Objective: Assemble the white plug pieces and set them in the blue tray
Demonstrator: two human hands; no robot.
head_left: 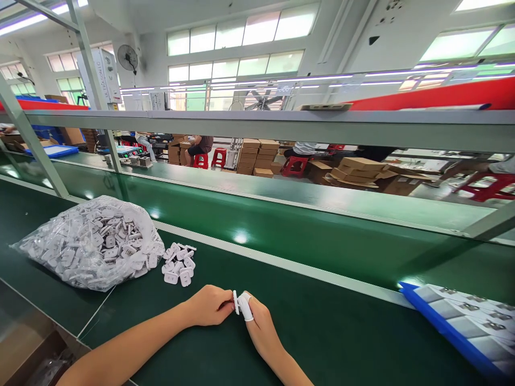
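My left hand (209, 305) and my right hand (259, 321) meet low over the green bench (341, 332). Between them they pinch a small white plug part (236, 302), which stands on edge. A white finger cot covers a fingertip of my right hand. Both hands have their fingers closed on the part. Just left of the hands lies a small heap of loose white plug parts (178, 265). Beside it sits a clear plastic bag (90, 244) full of the same white parts.
A blue tray (462, 321) holding white parts in rows lies at the right. Behind the bench runs a green conveyor belt (306, 225) under a grey metal rail (281, 126). Beyond it are stacked cardboard boxes (255, 158), red stools and seated people.
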